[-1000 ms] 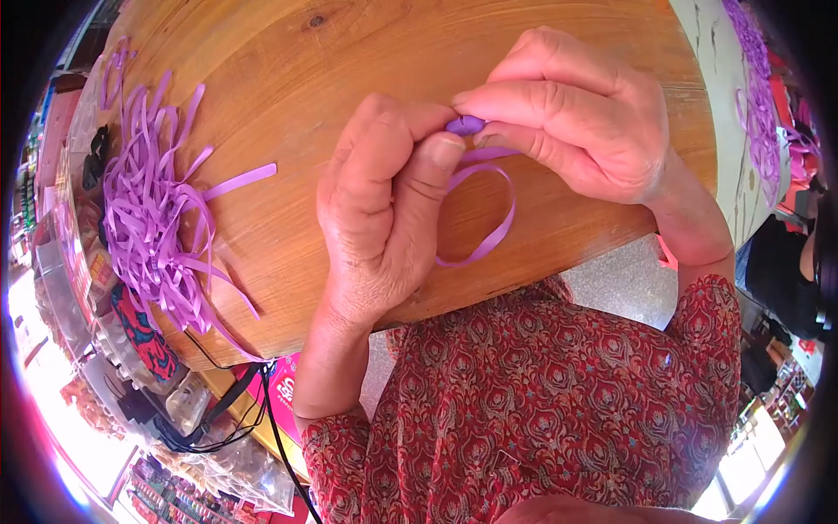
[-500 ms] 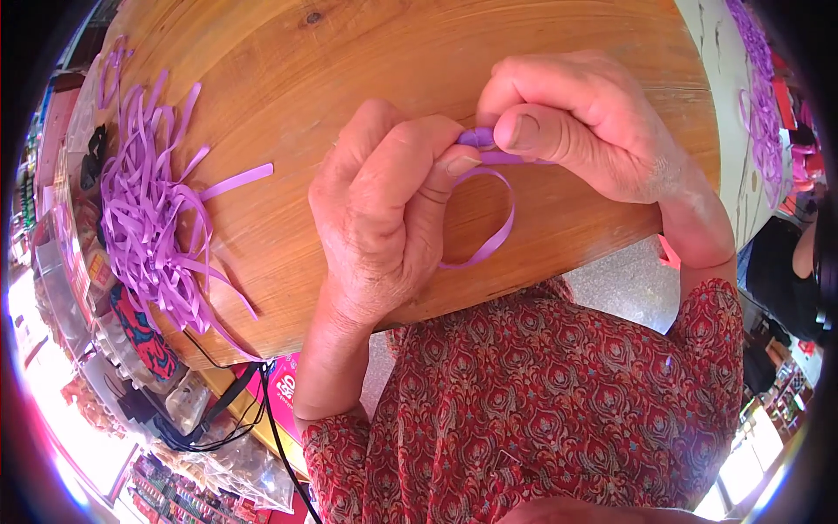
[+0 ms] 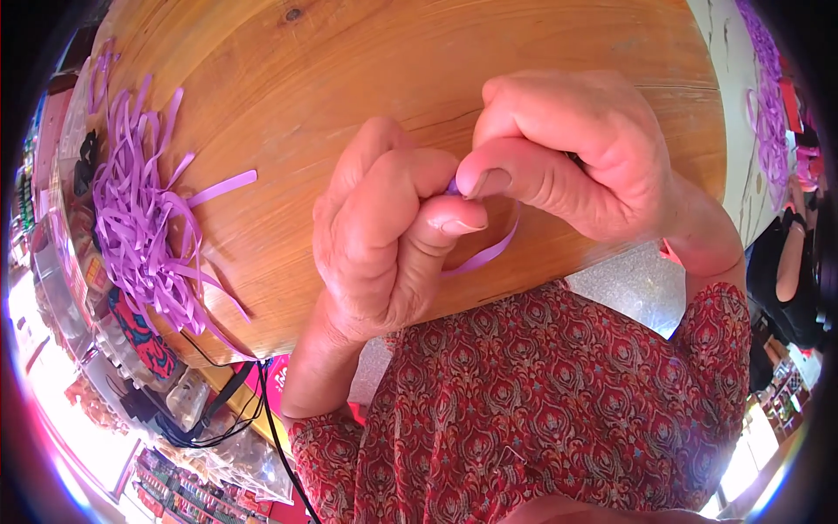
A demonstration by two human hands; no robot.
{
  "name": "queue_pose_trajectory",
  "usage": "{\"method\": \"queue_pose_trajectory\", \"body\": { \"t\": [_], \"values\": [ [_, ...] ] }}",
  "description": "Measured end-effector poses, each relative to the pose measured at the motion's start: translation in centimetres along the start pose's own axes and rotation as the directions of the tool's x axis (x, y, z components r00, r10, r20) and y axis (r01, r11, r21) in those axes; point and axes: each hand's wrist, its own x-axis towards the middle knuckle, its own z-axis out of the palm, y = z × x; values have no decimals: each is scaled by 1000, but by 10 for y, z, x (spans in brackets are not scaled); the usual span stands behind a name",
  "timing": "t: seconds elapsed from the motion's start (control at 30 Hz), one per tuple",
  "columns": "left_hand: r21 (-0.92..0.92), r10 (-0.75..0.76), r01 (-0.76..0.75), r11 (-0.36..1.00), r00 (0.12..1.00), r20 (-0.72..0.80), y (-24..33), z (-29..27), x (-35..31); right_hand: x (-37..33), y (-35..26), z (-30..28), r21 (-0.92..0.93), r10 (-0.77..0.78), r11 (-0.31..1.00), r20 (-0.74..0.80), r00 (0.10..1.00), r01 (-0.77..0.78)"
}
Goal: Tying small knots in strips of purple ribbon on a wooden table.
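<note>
My left hand point(image 3: 377, 229) and my right hand point(image 3: 578, 155) meet above the near part of the wooden table. Both are closed, thumbs against bent forefingers, on a purple ribbon point(image 3: 487, 253). Only a sliver of its gripped part shows between the fingertips; the fingers hide whether it is folded or knotted there. Below the hands, part of the ribbon hangs in a curve. A tangled heap of purple ribbons point(image 3: 144, 223) lies at the table's left, one end pointing toward my left hand.
The wooden table point(image 3: 367, 61) has a curved near edge close to my body. Clear plastic bags point(image 3: 96, 262) and black cables point(image 3: 262, 393) crowd its left side. At the far right, more purple ribbon point(image 3: 768, 131) lies on a pale surface, near another person's arm point(image 3: 791, 253).
Both hands have come nearer to my body and their fingertips have closed together. The wound purple piece between them is now mostly covered, and less of the hanging loop shows.
</note>
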Motion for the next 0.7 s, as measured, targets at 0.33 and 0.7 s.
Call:
{"method": "queue_pose_trajectory", "body": {
  "t": [0.33, 0.7],
  "values": [
    [-27, -195, 195, 980, 980, -23, 13, -2, -5, -1, -7, 1, 88, 67, 993, 64, 996, -72],
    [-82, -164, 184, 980, 965, 203, 26, -17, 21, -4, -15, -2, 310, 77, 946, 60, 995, -92]
  ]
}}
